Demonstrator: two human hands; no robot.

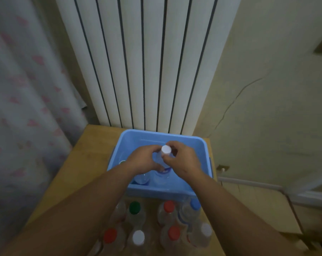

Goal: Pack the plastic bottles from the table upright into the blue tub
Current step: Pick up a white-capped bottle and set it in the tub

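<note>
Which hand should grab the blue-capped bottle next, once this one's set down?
Right, probably. The blue-capped bottle stands on the table just under the right forearm, near the blue tub. Both hands, left hand and right hand, grip the white-capped bottle over the tub.

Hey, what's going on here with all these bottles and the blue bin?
A person is packing bottles. Both hands, left hand and right hand, hold a clear white-capped bottle upright over the blue tub, which sits on a wooden table. A couple of bottles seem to stand inside the tub already. Several more capped bottles, with red, green, blue and white caps, wait on the table in front of the tub.
</note>
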